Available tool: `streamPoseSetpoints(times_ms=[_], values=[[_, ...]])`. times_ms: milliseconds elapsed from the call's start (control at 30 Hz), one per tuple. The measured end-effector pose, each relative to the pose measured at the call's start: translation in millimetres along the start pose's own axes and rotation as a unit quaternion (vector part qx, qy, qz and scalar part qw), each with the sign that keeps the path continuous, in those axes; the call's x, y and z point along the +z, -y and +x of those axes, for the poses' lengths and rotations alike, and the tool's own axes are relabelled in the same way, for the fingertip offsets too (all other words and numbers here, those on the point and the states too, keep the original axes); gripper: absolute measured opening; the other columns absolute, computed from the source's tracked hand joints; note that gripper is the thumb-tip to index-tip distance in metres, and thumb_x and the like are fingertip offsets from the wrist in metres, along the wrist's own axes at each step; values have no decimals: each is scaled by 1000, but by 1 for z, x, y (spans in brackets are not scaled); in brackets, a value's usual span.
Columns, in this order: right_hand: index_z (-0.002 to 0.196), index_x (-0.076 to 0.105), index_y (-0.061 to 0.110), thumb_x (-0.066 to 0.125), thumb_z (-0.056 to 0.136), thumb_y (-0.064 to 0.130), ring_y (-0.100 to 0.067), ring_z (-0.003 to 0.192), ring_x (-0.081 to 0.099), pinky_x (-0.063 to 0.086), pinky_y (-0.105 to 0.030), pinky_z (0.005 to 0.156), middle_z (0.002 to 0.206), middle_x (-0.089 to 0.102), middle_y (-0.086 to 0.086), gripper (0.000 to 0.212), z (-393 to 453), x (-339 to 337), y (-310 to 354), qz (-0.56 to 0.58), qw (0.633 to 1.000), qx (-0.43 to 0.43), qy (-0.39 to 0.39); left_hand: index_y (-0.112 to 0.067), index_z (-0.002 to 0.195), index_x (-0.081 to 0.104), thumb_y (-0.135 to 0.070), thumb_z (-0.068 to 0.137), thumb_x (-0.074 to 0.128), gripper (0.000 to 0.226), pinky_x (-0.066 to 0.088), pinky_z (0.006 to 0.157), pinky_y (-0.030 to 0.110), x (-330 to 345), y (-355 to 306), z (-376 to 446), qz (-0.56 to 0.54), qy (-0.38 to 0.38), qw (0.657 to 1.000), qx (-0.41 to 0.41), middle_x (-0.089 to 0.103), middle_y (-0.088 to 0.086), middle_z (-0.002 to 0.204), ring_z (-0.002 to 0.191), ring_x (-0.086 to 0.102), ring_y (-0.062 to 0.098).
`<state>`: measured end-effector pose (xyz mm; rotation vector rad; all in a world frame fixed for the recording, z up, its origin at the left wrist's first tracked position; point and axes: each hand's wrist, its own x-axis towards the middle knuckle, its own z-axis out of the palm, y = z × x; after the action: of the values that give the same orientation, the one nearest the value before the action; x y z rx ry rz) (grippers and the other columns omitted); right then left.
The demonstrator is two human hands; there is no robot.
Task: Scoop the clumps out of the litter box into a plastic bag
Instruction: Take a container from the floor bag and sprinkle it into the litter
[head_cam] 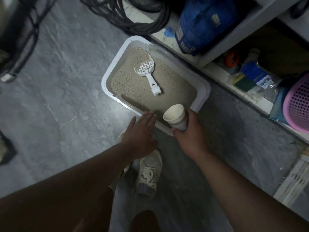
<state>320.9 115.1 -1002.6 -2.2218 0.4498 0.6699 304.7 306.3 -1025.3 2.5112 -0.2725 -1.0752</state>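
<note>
A white litter box [107,76] full of beige litter sits on the grey floor. On the litter lies a white slotted scoop [148,71], its handle toward me. My right hand [190,136] grips a white paper cup [175,117] over the box's near corner. My left hand [142,133] hovers flat, fingers straight, with its fingertips at the box's near rim. No plastic bag is in sight.
A low shelf unit [217,69] runs along the right with a blue bag [200,25], sponges and a pink basket [299,104]. Black cables [130,15] coil at the top. My shoe [148,171] stands just below the box.
</note>
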Motion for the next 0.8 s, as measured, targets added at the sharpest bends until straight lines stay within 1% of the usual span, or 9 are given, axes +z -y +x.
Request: streamPoseSetpoints(times_ms=[33,100,167,300,400,500,567,700,800], values=[[140,43,19,82,75,16,-21,127,51,37,-18,96,139,54,-6,76,-6,0,5,13,1000,1,-6,-20,164,7,-42,93,62,92,4,128,42,-7,-3,-8,-53,-9,998,-12,4,-1,173,158,1,14],[136,46,24,85,71,23,-21,124,53,42,-23,94,136,56,-4,76,-20,1,19,14,1000,-8,-11,-24,162,18,-38,90,70,90,20,122,32,-24,-7,-27,-210,-26,975,-71,20,-3,170,154,21,16],[135,45,28,86,69,28,-23,121,54,47,-34,97,132,58,-5,77,-35,2,36,11,1000,-21,3,-28,160,27,-37,88,75,87,31,108,24,-42,-9,-49,-369,-42,920,-127,38,-3,162,145,39,17],[134,46,32,84,71,39,-19,118,55,45,-29,92,129,60,-1,74,-66,11,79,24,997,-71,28,-26,150,43,-38,68,90,96,47,109,32,-72,-4,-93,-542,-119,819,-144,57,-8,142,129,56,10],[131,48,36,80,72,38,-18,117,60,51,-43,96,127,64,4,68,-81,33,109,51,990,-109,66,-32,135,52,-45,55,91,90,56,96,27,-84,12,-119,-576,-159,792,-125,66,-10,124,112,65,5],[127,50,36,78,70,38,-14,112,64,53,-47,92,121,67,9,64,-90,67,135,58,982,-142,108,-31,125,58,-32,60,96,75,58,93,30,-83,44,-140,-578,-223,773,-139,72,-10,110,105,69,9],[123,52,33,80,72,31,-10,107,65,54,-45,89,116,67,13,58,-93,96,151,46,978,-158,126,-32,124,59,-30,62,97,73,58,90,27,-77,70,-152,-579,-257,757,-163,72,-13,110,103,68,5],[124,57,28,79,76,28,-9,107,66,55,-42,88,117,68,9,53,-100,157,185,19,962,-190,195,-35,117,60,-47,54,92,72,55,79,17,-59,127,-180,-604,-303,711,-198,72,-20,102,94,67,-6],[120,62,21,78,76,14,-4,104,67,55,-27,87,113,71,7,48,-115,206,210,10,949,-213,232,-36,116,60,-47,54,93,72,59,80,21,-46,174,-209,-625,-319,675,-227,73,-13,104,93,68,-4]])
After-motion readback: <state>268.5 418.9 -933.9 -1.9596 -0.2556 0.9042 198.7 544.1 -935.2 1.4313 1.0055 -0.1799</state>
